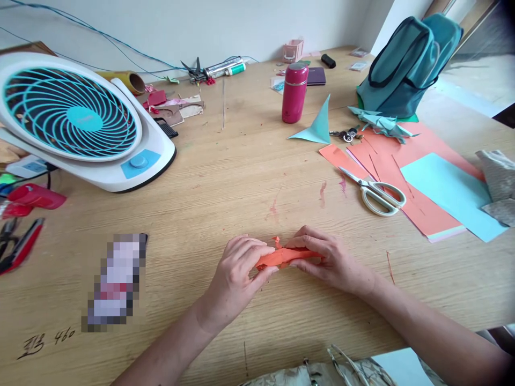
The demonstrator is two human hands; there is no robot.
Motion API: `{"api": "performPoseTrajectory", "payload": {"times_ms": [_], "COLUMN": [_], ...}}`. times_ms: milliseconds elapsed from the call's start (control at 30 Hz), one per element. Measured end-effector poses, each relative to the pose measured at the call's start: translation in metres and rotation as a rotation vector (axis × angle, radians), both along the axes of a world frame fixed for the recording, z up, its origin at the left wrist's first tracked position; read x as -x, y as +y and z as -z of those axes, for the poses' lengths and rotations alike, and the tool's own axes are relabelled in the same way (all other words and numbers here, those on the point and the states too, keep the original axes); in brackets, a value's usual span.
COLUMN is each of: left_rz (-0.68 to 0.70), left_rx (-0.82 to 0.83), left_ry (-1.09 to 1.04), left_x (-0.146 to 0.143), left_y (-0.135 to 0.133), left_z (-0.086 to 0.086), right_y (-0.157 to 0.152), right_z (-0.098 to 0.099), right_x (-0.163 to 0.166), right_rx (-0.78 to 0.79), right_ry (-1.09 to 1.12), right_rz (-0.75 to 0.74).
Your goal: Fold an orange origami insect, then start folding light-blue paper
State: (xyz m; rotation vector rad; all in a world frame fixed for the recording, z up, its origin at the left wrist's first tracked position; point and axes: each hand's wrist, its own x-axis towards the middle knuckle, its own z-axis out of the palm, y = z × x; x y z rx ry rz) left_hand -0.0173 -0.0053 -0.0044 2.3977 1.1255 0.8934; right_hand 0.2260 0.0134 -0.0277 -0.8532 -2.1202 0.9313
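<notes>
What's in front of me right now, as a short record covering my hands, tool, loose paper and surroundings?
Left hand: holds one end of folded orange paper
Right hand: holds its other end
Tool: scissors, lying partly over orange sheets
Loose paper: blue sheet overlapping the orange sheets
Far side: pink bottle, teal bag
Left side: white fan

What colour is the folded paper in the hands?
The folded paper is orange; it shows best in the head view.
</notes>
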Motion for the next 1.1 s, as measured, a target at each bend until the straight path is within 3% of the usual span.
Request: {"api": "performPoseTrajectory", "payload": {"times_ms": [267, 567, 900, 1100], "left_rz": [-0.001, -0.053, -0.022, -0.065], "left_rx": [0.001, -0.007, 0.019, 0.013], "left_ry": [-0.014, 0.038, 0.019, 0.035], "left_x": [-0.003, -0.005, -0.006, -0.008], "left_y": [0.001, 0.001, -0.002, -0.004], "left_z": [0.012, 0.014, 0.014, 0.014], "right_y": [0.004, 0.004, 0.008, 0.009], "right_z": [0.0, -0.002, 0.003, 0.003], "right_x": [0.0, -0.003, -0.005, -0.004], "right_rx": [-0.084, -0.121, -0.008, -0.034], "right_ry": [-0.079, -0.132, -0.01, -0.043], "right_rz": [-0.01, -0.008, -0.147, -0.108]}}
